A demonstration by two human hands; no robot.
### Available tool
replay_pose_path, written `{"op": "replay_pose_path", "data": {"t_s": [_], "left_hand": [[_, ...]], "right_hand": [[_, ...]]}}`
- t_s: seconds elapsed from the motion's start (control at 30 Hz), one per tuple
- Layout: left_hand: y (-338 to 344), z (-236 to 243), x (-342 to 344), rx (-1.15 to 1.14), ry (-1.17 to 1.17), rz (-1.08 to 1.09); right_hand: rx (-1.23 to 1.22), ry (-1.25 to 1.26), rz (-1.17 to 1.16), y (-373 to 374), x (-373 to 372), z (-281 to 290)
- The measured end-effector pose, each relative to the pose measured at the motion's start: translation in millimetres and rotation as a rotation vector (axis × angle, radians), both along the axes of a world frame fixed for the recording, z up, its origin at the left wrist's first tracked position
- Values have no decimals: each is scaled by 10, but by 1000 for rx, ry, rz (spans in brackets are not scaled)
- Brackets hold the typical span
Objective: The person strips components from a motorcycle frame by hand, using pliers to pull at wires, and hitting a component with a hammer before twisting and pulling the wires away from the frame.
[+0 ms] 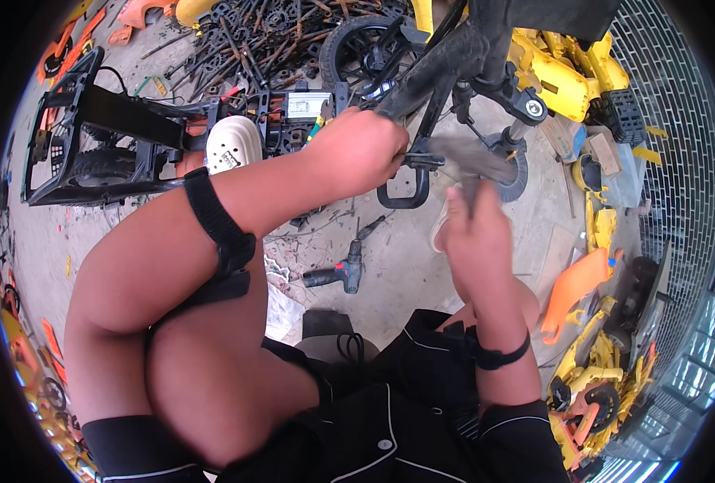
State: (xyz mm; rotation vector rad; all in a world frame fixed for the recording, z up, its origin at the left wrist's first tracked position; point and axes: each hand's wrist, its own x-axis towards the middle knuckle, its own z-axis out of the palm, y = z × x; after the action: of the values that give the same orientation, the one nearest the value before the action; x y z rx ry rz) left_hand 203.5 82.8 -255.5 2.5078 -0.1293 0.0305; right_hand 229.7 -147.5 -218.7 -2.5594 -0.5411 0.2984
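Observation:
My right hand point(480, 237) is closed around the handle of a hammer, its grey head point(486, 159) smeared by motion beside the black frame. Closed in a fist, my left hand point(361, 151) holds what looks like a thin metal rod point(423, 155), whose end points toward the hammer head. Most of the rod is hidden inside the fist. The rod's end lies against or just in front of a black scooter or bike frame point(430, 76), which has a shock absorber point(526, 113) and a small wheel point(514, 173). Below the rod hangs a black metal loop point(405, 193).
A cordless drill point(349, 270) lies on the concrete floor between my legs. At the left stands another black frame point(124, 117). Rusty metal parts point(253, 40) are piled behind, near a spoked wheel point(365, 52). Yellow panels point(562, 80) and an orange panel point(579, 286) lie to the right.

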Motion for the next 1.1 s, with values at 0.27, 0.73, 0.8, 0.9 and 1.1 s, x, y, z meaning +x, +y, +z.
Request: {"op": "replay_pose_path", "data": {"t_s": [0.27,0.73,0.8,0.9,1.1], "left_hand": [[-9,-2,31,11,12,19],[-42,47,41,-9,107,52],[-63,36,47,-26,115,53],[-36,66,66,-12,137,28],[177,2,-52,46,237,-6]], "right_hand": [[16,-36,21,62,-56,35],[-7,61,21,30,-3,107],[9,-11,-35,84,-80,83],[-108,-116,-9,88,-59,-198],[-85,26,-46,93,-39,-163]]}}
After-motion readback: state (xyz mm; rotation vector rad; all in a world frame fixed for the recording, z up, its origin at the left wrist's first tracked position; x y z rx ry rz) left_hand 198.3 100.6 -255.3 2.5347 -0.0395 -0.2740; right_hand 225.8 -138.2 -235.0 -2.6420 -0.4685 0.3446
